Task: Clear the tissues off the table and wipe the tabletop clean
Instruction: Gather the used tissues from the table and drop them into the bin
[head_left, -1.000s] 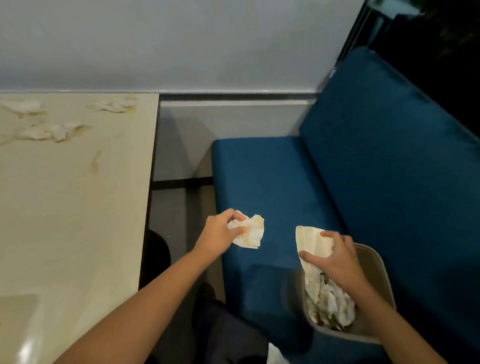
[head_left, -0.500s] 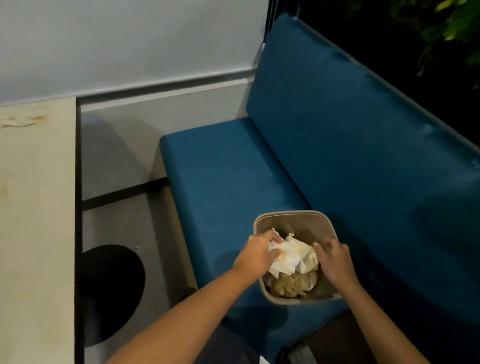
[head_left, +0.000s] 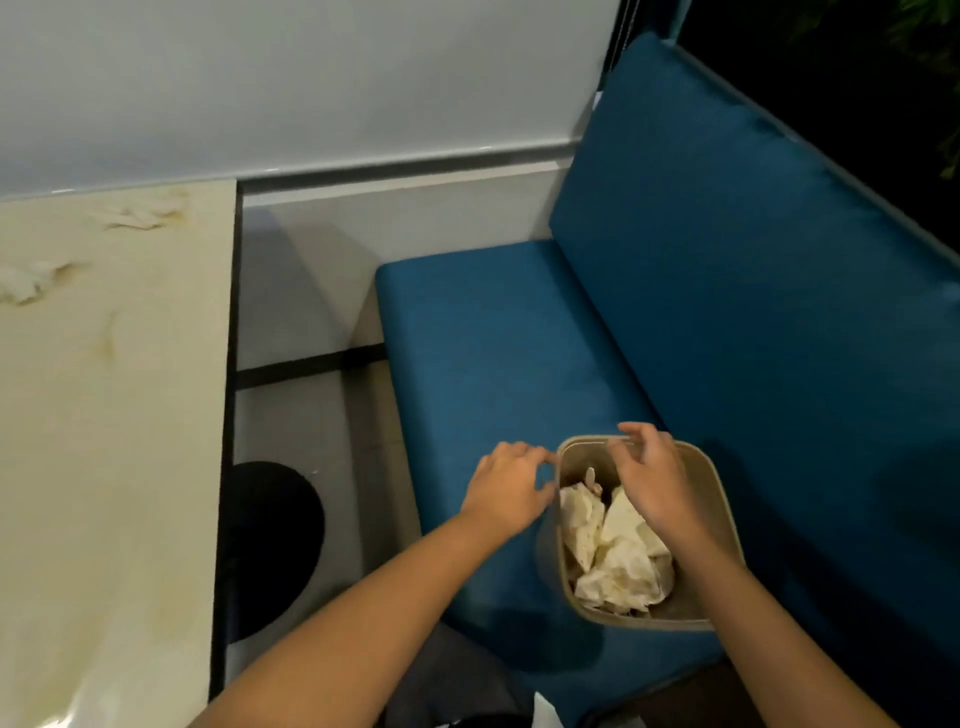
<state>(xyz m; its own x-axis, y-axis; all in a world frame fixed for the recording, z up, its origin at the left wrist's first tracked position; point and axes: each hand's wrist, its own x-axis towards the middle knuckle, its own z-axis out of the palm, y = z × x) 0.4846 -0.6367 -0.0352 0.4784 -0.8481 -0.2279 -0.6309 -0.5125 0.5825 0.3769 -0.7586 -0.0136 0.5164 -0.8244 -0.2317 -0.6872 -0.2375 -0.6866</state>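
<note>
Tissues (head_left: 618, 561) binned, left hand (head_left: 506, 488), right hand (head_left: 652, 478) relaxed

- the table (head_left: 104, 467) runs out of the picture at its left and near sides.
- a tissue (head_left: 26, 280) on it is cut by the picture's left edge, and its outline is blurred.
- the right hand (head_left: 652, 478) hides part of the bin (head_left: 649, 621), so the depth of the tissues (head_left: 623, 556) inside cannot be told.
- a white scrap (head_left: 545, 712) at the bottom is too cropped to identify.
- the table's right edge half hides the black round base (head_left: 275, 545).
</note>
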